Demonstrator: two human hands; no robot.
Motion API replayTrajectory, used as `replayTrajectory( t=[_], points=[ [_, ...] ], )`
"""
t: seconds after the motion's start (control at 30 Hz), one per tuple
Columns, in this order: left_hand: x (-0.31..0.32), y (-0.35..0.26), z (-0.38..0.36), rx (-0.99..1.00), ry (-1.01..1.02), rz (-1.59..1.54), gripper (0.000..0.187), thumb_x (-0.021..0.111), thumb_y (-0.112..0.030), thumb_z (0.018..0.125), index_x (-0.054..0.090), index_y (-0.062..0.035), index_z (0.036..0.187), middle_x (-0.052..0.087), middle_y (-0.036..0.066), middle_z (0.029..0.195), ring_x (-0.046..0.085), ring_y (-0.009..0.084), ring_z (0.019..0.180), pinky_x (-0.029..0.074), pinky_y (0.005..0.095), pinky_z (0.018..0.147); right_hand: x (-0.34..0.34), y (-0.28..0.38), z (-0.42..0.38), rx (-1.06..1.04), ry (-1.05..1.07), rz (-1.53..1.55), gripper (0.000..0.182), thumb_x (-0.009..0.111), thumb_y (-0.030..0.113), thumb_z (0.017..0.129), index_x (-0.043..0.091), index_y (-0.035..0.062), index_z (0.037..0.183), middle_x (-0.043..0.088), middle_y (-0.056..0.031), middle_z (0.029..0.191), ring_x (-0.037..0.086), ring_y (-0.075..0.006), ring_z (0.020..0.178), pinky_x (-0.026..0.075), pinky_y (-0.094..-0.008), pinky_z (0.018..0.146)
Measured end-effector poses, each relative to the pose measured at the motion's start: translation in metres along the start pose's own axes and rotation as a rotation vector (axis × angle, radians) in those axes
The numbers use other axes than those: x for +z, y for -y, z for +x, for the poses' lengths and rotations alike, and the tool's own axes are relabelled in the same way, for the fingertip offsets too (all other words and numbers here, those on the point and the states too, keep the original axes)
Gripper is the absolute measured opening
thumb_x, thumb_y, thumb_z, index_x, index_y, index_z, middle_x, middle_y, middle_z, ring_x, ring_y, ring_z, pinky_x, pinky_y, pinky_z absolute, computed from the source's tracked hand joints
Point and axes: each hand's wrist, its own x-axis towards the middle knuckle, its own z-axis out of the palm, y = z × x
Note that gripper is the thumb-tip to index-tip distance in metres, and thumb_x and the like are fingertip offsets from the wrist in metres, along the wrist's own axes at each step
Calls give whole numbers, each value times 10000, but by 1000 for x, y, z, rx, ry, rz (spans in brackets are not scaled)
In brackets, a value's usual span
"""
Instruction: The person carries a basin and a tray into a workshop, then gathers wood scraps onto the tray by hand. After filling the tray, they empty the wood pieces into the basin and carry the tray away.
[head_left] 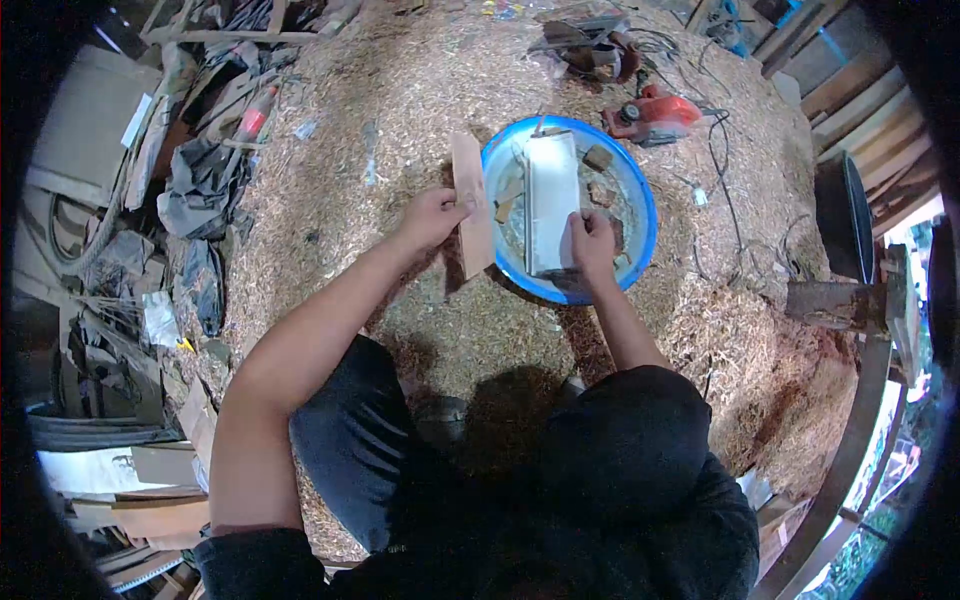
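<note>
My left hand (436, 218) is closed on the edge of a flat wooden board (475, 235), held upright along my view just left of a blue-rimmed round basin (650, 235). Over the basin lies a pale rectangular panel (552, 195) with a darker strip along its left side. My right hand (592, 242) grips this panel at its lower right edge, thumb on top. Small brown wood pieces (598, 158) sit inside the basin around the panel.
A red power planer (655, 115) with a black cord (728, 180) rests beyond the basin. Wood shavings (370, 120) cover the ground. Scrap and a dark plastic bag (205, 185) line the left; planks (865, 110) and a wooden post (835, 300) stand right.
</note>
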Motion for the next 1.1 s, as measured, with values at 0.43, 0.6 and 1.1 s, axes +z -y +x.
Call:
replayTrajectory(
  t=[0.43, 0.6, 1.1],
  points=[
    [76, -28, 32, -21, 119, -332, 478, 776, -121, 926, 665, 14, 1372, 783, 170, 1130, 762, 249, 1005, 603, 368, 870, -66, -7, -16, -277, 51, -51, 292, 710, 169, 981, 712, 6, 1224, 751, -214, 1118, 743, -316, 1028, 578, -408, 885],
    [70, -20, 37, 199, -115, 204, 601, 829, -267, 869, 646, -28, 1389, 740, 185, 1163, 729, 345, 1060, 576, 469, 936, -99, 1, -8, -284, -49, -230, 326, 722, 184, 973, 702, 34, 1262, 727, -206, 1174, 694, -375, 1142, 540, -434, 998],
    [76, 5, 64, 277, -274, 101, 836, 852, -336, 884, 464, 14, 1536, 575, 280, 1410, 526, 427, 1356, 418, 511, 1158, -108, -70, 11, -188, -189, -274, 918, 783, 473, 919, 377, 74, 1639, 261, -395, 1644, 348, -546, 1513, 356, -564, 1231]
  ],
)
